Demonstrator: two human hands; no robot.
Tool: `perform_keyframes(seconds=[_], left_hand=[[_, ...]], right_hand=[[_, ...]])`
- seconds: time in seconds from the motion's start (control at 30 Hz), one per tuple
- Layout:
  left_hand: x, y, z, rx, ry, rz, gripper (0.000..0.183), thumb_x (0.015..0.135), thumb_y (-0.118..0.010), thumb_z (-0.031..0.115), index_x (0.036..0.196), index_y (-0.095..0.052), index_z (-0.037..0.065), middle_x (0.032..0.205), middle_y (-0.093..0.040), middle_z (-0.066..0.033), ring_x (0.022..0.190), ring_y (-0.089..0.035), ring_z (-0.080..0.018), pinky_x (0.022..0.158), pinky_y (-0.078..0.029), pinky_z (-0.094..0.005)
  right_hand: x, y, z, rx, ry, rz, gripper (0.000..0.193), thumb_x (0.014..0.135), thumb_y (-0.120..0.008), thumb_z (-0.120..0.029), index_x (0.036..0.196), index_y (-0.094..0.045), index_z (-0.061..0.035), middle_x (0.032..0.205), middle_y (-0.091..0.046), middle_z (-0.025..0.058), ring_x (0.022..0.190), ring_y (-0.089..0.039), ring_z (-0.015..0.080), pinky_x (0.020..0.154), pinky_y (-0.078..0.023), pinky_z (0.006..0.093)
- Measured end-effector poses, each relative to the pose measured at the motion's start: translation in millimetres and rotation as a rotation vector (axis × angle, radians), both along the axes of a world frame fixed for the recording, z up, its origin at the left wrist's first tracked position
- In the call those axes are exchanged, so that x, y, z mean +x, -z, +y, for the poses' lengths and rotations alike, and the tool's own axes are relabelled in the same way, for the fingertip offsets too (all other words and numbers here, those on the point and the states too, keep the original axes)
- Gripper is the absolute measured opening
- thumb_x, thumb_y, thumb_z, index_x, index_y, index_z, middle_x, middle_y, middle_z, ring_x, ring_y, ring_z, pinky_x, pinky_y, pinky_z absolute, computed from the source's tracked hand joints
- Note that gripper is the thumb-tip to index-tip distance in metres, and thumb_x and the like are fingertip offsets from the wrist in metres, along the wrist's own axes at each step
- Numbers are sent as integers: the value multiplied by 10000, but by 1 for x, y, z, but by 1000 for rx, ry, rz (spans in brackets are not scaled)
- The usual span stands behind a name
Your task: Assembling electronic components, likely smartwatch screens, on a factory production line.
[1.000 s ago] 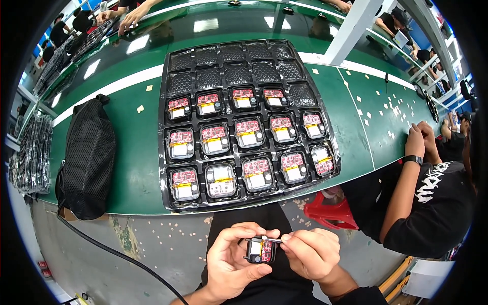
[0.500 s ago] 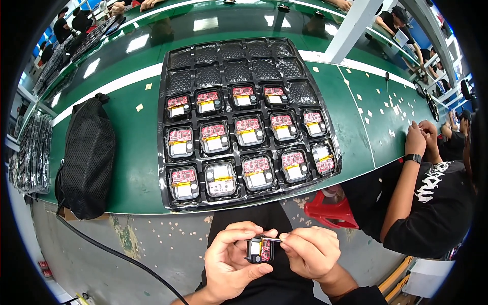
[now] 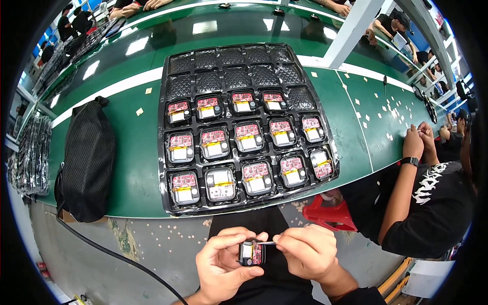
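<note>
In the head view, the person's left hand (image 3: 216,269) holds a small black rounded-square device (image 3: 251,253) with a red circuit board, a silver block and yellow tape; its grip is curled around the device's left side, the thumb by the lower edge. The device is in front of the person's body, below the near edge of the green tabletop (image 3: 134,175). The right hand (image 3: 307,254) pinches a slim silver metal tool (image 3: 266,243), its grip closed on the handle, the tip at the device's upper part; whether it touches cannot be told.

On the tabletop lies a black plastic compartment tray (image 3: 238,77), with similar devices in its three nearer rows. Left of the tray lies a black mesh-textured bag (image 3: 86,157). To the right, a co-worker in a black shirt (image 3: 432,213) sits near a red plastic stool (image 3: 330,213).
</note>
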State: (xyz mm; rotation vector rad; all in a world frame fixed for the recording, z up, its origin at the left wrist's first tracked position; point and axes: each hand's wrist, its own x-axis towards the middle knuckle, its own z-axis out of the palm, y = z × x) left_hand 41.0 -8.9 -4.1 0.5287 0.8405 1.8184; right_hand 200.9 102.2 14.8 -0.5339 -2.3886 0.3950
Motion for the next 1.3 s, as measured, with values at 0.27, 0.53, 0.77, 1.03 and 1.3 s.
perform_keyframes(seconds=[0.27,0.53,0.77,1.03,1.3], left_hand=[[-10,-4,8,253,-60,664,564,719,-937,39,1172,-599,54,1224,-623,-190,1293,-590,-423,1102,-469,-537],[3,-1,12,320,-238,823,625,768,-912,91,1276,-548,88,1237,-640,-212,1245,-617,-452,1031,-533,-539],[27,53,18,183,82,843,371,814,-840,17,1164,-716,20,1137,-739,-139,1023,-733,-291,876,-601,-363],[43,98,10,142,332,1039,345,893,-774,101,1224,-682,68,1171,-688,-162,1064,-684,-376,907,-567,-449],[45,99,16,106,355,1117,246,930,-709,149,1163,-716,71,1129,-697,-115,1035,-667,-340,885,-538,-431]], right_hand=[[14,-17,-13,-1225,-75,285,246,942,-707,7,1155,-591,47,1094,-712,186,944,-711,190,844,-573,311],[-2,-41,5,-1082,-73,290,241,916,-707,73,1125,-590,48,1080,-717,177,906,-685,144,784,-562,288],[-37,-67,144,-175,317,291,187,951,-657,-16,1134,-687,5,852,-678,67,668,-581,128,608,-470,291],[-49,-61,188,-134,354,-76,127,905,-708,-75,1024,-705,-32,892,-661,152,813,-672,346,745,-532,432],[-56,-57,186,-128,447,-201,130,901,-716,-122,1019,-718,-65,1035,-652,125,919,-678,359,816,-541,450]])
